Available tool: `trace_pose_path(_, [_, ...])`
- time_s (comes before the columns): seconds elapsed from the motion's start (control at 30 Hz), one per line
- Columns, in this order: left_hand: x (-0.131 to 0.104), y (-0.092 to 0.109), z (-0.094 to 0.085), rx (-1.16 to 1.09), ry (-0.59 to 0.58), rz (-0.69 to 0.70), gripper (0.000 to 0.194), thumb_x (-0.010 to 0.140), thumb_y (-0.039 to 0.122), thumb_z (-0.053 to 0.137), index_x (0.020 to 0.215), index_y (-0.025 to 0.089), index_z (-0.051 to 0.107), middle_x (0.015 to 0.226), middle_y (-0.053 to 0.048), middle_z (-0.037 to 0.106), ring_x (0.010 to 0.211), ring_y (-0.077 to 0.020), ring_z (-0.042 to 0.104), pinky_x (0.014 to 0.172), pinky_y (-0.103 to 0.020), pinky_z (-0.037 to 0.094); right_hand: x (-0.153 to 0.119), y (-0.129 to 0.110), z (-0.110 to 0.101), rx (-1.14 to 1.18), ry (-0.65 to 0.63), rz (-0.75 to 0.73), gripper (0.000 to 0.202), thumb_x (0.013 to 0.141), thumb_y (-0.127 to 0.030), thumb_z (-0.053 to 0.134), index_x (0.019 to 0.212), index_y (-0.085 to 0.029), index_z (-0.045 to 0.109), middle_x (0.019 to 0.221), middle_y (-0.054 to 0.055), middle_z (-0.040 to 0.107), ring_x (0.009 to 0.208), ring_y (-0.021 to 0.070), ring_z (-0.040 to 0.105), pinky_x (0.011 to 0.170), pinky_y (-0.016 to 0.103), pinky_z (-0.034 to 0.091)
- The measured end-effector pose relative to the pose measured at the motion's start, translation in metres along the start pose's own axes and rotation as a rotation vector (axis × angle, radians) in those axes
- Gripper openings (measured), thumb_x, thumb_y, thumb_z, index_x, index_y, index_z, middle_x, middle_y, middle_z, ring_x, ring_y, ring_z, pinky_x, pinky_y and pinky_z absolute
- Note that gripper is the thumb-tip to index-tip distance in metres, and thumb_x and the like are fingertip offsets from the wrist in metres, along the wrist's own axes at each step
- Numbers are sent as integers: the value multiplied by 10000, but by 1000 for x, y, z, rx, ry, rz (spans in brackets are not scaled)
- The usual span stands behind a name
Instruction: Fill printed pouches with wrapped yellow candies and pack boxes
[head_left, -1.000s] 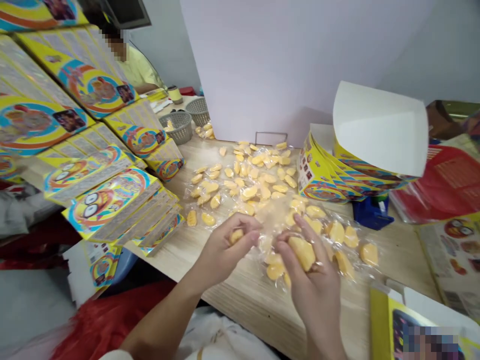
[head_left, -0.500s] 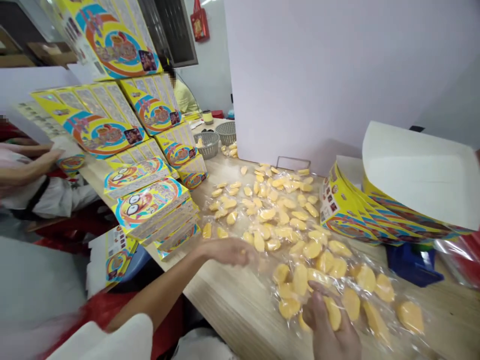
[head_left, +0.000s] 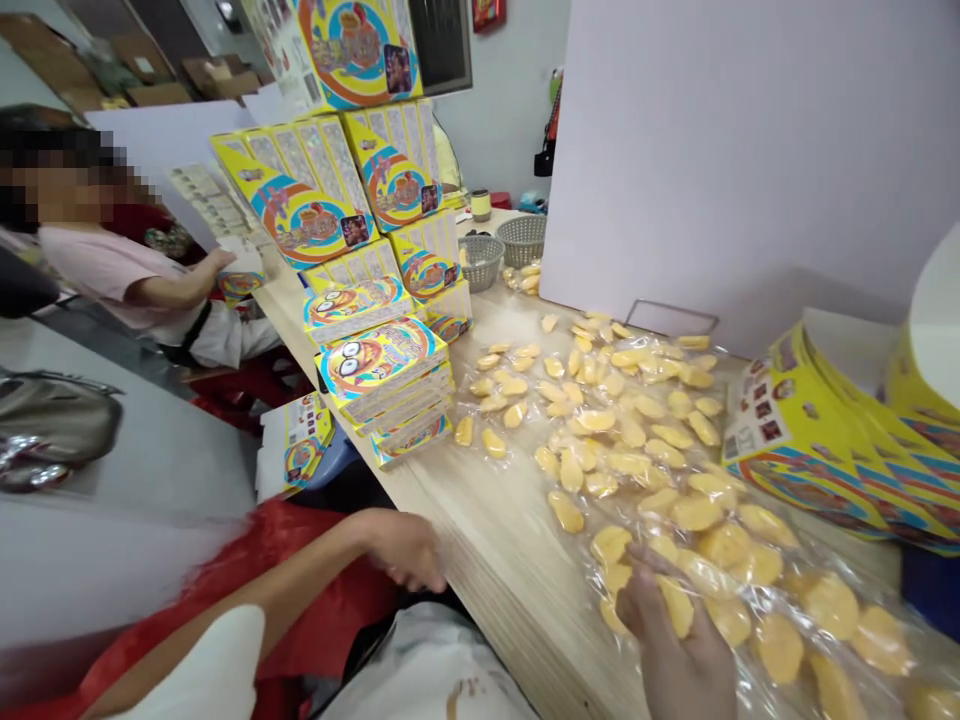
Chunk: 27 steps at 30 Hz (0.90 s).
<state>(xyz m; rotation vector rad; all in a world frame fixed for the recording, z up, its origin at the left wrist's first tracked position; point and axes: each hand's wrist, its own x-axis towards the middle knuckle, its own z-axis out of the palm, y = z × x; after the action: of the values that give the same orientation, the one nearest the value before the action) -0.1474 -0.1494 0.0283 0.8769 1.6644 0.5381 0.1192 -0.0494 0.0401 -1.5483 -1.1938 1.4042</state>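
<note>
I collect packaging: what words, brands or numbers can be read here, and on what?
Nothing reads clearly enough to quote.
Stacked yellow boxes: stylised lettering, too blurred.
Open yellow cartons: print too small.
Wrapped yellow pieces: no lettering visible.
White clothing: gold mark, unreadable.

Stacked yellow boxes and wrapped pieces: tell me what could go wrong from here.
The boxes are piled high and unevenly near the edge of the table; a bump could topple them.
The left hand is by that edge, below the boxes, and might knock the lower ones.
The wrapped pieces lie crowded around the right hand, so their clear film could snag and drag neighbours.
</note>
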Motion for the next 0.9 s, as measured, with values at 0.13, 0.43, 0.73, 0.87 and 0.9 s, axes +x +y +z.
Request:
trace_pose_path(0.13, [16, 72, 37, -462, -383, 141, 635, 737, 717, 420, 876, 143, 651, 570, -54, 649, 435, -141, 570, 472, -247, 434, -6, 6, -5, 219, -82, -23, 393, 781, -539, 522, 936, -182, 580, 514, -29, 516, 501, 179, 531, 570, 330, 465])
trace_pose_path(0.43, [20, 142, 98, -1089, -588, 385, 779, 696, 813, 228, 714, 125, 592, 344, 75, 325, 255, -50, 196, 271, -180, 250, -28, 8, -10, 525, -259, -44, 402, 833, -588, 397, 827, -236, 591, 638, 24, 602, 604, 204, 592, 645, 356, 507])
trace_pose_path(0.73, [11, 150, 108, -999, -463, 479, 616, 671, 784, 406, 564, 179, 445, 325, 94, 271, 259, -40, 182, 278, -169, 188, -29, -2, -11, 533, -227, -153, 435, 845, -577, 381, 712, -221, 591, 614, 25, 583, 607, 191, 573, 615, 310, 492])
trace_pose_path(0.87, [19, 145, 115, -888, -357, 442, 630, 705, 789, 329, 535, 187, 401, 329, 89, 249, 276, -49, 199, 302, -185, 186, -26, 10, -12, 414, -122, -84, 298, 792, -491, 520, 761, -213, 623, 728, 84, 653, 720, 247, 623, 678, 360, 503])
trace_pose_path(0.9, [21, 142, 117, -841, -301, 434, 635, 723, 786, 289, 530, 190, 394, 332, 85, 241, 283, -57, 217, 313, -195, 209, -26, 14, -10, 402, -104, -65, 265, 772, -458, 561, 834, -210, 630, 791, 94, 669, 771, 256, 631, 712, 368, 504])
